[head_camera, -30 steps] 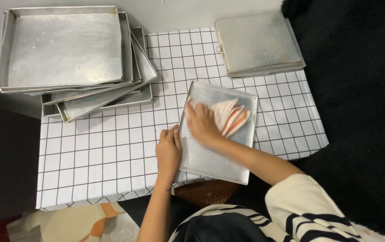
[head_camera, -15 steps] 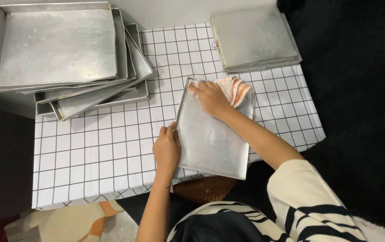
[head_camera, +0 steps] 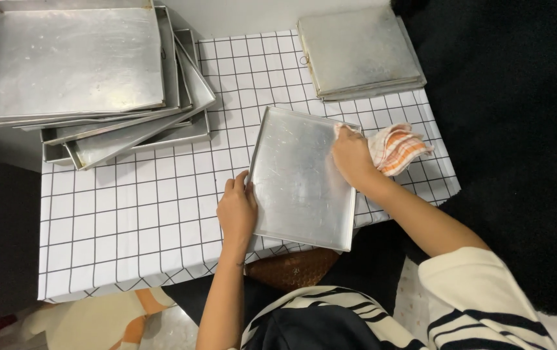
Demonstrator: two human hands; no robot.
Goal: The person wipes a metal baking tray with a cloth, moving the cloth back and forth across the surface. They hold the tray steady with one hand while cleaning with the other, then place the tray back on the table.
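A shallow rectangular metal tray (head_camera: 294,175) lies on the white grid-patterned tablecloth (head_camera: 136,220) near the table's front edge. My left hand (head_camera: 237,210) grips the tray's left rim and holds it still. At the tray's right rim, my right hand (head_camera: 352,155) presses an orange-and-white striped cloth (head_camera: 396,148). Most of the cloth hangs past the rim over the table.
A messy stack of several metal trays (head_camera: 84,78) sits at the back left, partly overhanging the table. A smaller stack of upturned trays (head_camera: 359,52) rests at the back right. A black surface (head_camera: 518,129) lies right of the table. A brown woven object (head_camera: 291,267) shows below the front edge.
My right hand has slid the cloth from the tray's upper middle out to its right rim. The left hand has kept its hold on the left rim.
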